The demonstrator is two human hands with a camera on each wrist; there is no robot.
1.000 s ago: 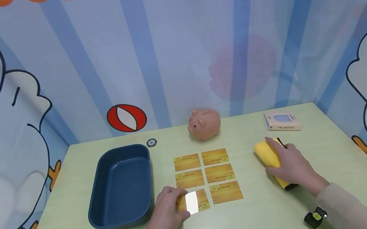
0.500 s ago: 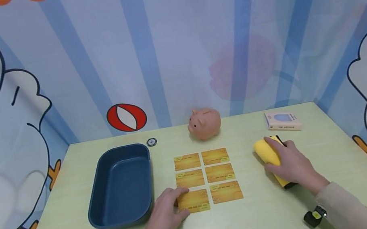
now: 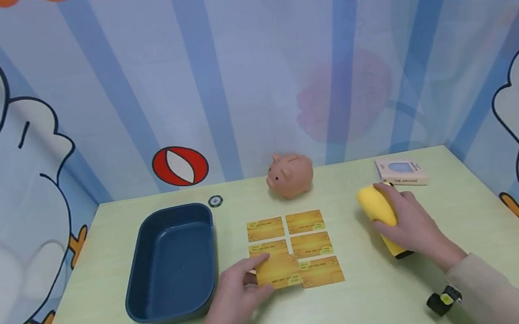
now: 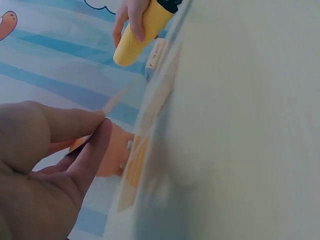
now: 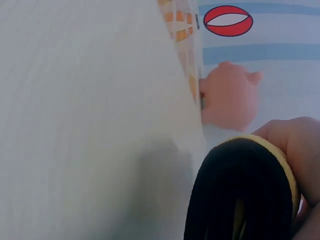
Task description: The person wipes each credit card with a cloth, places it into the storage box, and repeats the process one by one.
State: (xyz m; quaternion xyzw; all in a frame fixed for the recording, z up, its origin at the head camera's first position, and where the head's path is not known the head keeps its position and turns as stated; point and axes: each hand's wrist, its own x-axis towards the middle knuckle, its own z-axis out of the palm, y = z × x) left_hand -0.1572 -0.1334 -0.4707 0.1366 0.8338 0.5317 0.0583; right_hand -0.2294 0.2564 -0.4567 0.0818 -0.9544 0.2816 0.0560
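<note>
My left hand (image 3: 237, 294) pinches a gold bank-style card (image 3: 280, 272) between thumb and fingers, raised off the table. In the head view this card overlaps the gold card behind it (image 3: 267, 248) and the edge of the gold card to its right (image 3: 322, 272). From the left wrist, the held card (image 4: 116, 99) appears thin and nearly edge-on. My right hand (image 3: 415, 222) grips a folded yellow cloth (image 3: 377, 206) with black on its inner side, above the table at the right. In the right wrist view the cloth's black folded end (image 5: 240, 172) fills the lower right.
A dark blue tray (image 3: 177, 313) stands left of my left hand. Behind the cards is a pink piggy bank (image 3: 290, 176), with a poker chip (image 3: 215, 201) near the tray's far corner. A small white box (image 3: 401, 172) lies at the back right of the table (image 3: 350, 320).
My left hand has picked up the front-left card and moved it slightly right and away. My right hand has lifted the yellow cloth a little off the table.
</note>
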